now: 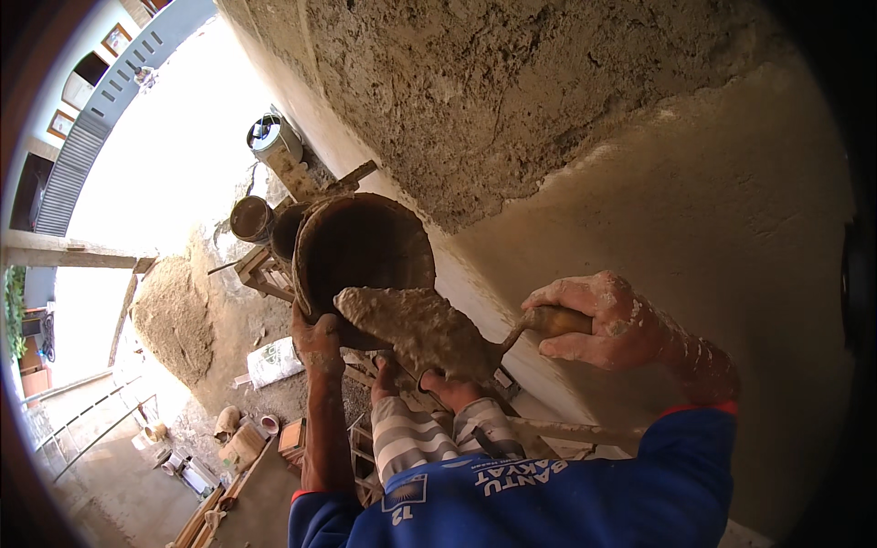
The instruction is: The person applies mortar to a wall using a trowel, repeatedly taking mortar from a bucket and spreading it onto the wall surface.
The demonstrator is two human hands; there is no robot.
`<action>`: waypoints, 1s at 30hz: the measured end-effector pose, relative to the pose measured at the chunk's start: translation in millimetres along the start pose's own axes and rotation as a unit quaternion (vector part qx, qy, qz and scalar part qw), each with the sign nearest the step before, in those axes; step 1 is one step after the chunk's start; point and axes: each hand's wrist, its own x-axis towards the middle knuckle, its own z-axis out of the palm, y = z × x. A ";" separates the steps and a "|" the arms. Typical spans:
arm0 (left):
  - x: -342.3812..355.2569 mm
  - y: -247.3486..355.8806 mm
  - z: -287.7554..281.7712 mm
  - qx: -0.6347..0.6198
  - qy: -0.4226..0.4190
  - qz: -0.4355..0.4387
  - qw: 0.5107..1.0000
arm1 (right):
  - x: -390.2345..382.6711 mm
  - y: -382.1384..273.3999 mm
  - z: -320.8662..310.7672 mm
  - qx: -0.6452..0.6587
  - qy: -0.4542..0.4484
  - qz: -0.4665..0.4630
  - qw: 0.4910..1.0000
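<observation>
My right hand (610,321), spotted with pale mortar, is closed round the handle of a trowel (554,320). Wet grey mortar (416,329) is heaped along the blade and hides most of it. The loaded blade reaches left, over the near edge of a dark, mortar-crusted bucket (365,228). At the bucket's near left rim, my left hand (317,342) grips it with the fingers wrapped over the edge. Shadow hides how much the bucket holds. On the right rises a wall (512,100), rough on its upper part and smoothly plastered lower down.
My bare feet (448,388) stand up high on something like scaffold boards. Beyond the bucket are a smaller pail (251,219) and a light-coloured bucket (272,139). Far below lie a sand pile (174,320), a white sack (274,363) and a timber-edged area (215,511).
</observation>
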 end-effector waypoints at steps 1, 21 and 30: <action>-3.8 3.5 4.7 0.001 0.010 -0.014 1.000 | 0.9 5.7 -7.7 0.048 -0.025 0.106 0.993; -31.8 24.2 70.1 0.045 -0.082 -0.022 0.995 | 65.7 86.9 68.9 -0.475 0.124 0.011 0.871; -5.0 43.7 43.8 0.103 -0.090 0.022 0.990 | 82.4 77.5 101.3 -0.572 0.097 -0.058 0.812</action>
